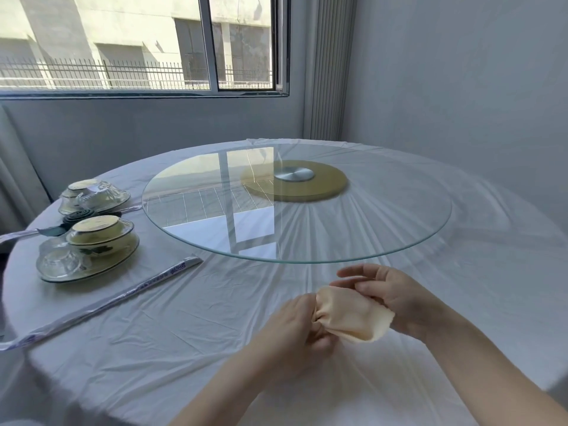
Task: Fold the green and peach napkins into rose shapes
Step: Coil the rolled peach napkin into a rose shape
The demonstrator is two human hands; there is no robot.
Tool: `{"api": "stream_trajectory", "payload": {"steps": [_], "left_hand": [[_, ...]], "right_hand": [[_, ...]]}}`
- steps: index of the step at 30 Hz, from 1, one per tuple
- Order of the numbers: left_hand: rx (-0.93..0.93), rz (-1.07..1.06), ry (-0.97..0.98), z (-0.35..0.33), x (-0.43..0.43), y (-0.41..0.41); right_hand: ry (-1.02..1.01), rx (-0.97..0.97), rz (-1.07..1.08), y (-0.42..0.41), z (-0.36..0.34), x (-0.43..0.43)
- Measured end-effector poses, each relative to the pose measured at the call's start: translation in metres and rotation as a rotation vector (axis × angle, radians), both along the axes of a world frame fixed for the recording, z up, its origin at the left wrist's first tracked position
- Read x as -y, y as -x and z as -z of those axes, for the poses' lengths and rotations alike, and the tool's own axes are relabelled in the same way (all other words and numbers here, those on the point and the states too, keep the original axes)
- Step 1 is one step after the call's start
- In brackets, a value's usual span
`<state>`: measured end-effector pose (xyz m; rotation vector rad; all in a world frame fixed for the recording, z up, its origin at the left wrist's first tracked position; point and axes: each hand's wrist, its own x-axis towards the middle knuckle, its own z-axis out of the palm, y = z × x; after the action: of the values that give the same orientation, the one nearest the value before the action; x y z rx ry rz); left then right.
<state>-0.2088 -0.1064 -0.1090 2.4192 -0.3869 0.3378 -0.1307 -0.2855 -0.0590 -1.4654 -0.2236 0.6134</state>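
Note:
The peach napkin (pixel 353 315) is bunched into a short roll, held in the air just above the white tablecloth near the front of the table. My left hand (pixel 295 330) pinches its gathered left end, fingers closed around the cloth. My right hand (pixel 387 290) grips the far right side, with the loose hem hanging below the palm. The green napkin (pixel 75 217), rolled into a dark rose with leaf-like ends, lies at the far left between two wrapped dish sets.
A large glass turntable (pixel 399 241) on a gold base (pixel 295 184) fills the table's middle. Two plastic-wrapped dish sets (pixel 92 247) stand at the left. Wrapped chopsticks (pixel 123 293) lie diagonally at front left. A window and grey walls stand behind the table.

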Motion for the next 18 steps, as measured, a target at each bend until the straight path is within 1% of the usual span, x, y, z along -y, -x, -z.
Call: {"api": "stream_trajectory", "payload": {"steps": [2,6,9,12,13,15,18], "left_hand": [[-0.004,0.008,0.009,0.001,-0.001,-0.001],[-0.017,0.019,0.007,0.002,-0.001,-0.001],[-0.013,0.027,-0.006,0.004,-0.002,-0.003],[0.000,0.001,-0.078,0.002,-0.001,-0.002],[0.021,-0.013,-0.119,0.003,0.000,-0.001],[0.048,-0.071,-0.191,0.006,0.003,-0.001],[0.215,-0.131,-0.246,0.014,0.008,-0.002]], "right_hand": [[0.031,0.017,0.031,0.004,0.011,0.004],[0.075,-0.102,0.134,0.005,0.014,0.003],[0.250,-0.146,0.064,-0.003,0.008,-0.002],[0.281,-0.199,-0.027,-0.012,-0.001,-0.011],[0.326,-0.180,-0.038,-0.013,-0.006,-0.015],[0.454,-0.071,-0.067,-0.011,-0.014,-0.020],[0.537,0.023,-0.137,-0.012,-0.018,-0.024]]}}
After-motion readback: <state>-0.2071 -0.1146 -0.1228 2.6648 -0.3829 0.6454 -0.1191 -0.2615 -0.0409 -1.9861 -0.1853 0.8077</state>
